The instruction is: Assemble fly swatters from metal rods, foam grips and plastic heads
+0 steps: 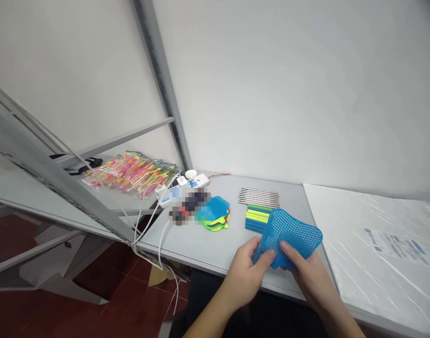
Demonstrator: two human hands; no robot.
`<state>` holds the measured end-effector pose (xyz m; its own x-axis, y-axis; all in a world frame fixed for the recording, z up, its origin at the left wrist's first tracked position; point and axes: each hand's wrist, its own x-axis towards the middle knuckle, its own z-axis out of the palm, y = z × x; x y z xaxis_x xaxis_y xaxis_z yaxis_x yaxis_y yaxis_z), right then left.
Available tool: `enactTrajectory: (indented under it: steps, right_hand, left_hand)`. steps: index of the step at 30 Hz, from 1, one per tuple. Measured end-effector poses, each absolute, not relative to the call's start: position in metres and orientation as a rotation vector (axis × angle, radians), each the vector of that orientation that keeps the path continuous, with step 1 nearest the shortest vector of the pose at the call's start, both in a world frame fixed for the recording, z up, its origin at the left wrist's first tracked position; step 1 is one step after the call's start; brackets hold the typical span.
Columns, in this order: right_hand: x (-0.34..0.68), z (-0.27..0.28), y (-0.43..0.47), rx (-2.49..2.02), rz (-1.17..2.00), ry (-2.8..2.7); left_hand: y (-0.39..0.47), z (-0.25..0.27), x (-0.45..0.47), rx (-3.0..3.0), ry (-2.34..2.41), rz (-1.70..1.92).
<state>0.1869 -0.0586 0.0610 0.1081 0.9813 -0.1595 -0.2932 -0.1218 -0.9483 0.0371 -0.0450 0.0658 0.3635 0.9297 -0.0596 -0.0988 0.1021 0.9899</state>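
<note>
A blue perforated fly swatter head [295,230] is in front of me, raised above the table edge. My right hand [304,265] grips its lower part, thumb on top and fingers hidden beneath. My left hand [248,267] is closed around a short blue tube [257,253], its thumb tip beside the swatter head's neck. Whether tube and head are joined I cannot tell. Behind my hands lie a row of blue, green and yellow tubes [256,217] and a row of thin metal rods [259,197]. Stacked swatter heads [218,209], blue on top, lie to their left.
A white power strip [199,180] with cables and a blurred-out dark object [193,202] occupy the table's left side. Bagged colourful items [133,173] pile up beyond the metal frame post [161,75]. A white wrapped board [373,234] lies at right.
</note>
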Motion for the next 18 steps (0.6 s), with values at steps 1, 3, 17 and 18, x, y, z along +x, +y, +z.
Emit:
enactTrajectory:
  steps: [1, 3, 17, 18]
  right_hand:
    - [0.192, 0.065, -0.062, -1.132, 1.343, -0.813]
    - [0.199, 0.074, -0.067, -1.075, 1.306, -0.735]
    - [0.222, 0.080, -0.129, -0.937, 0.986, -0.465]
    - [0.221, 0.081, -0.132, -0.951, 0.970, -0.470]
  left_hand:
    - [-0.049, 0.065, 0.039, 1.224, 0.891, 0.907]
    - [-0.058, 0.060, 0.042, 1.186, 0.898, 0.902]
    - [-0.131, 0.052, 0.046, 1.804, 0.909, 0.829]
    - [-0.134, 0.051, 0.045, 1.843, 0.914, 0.857]
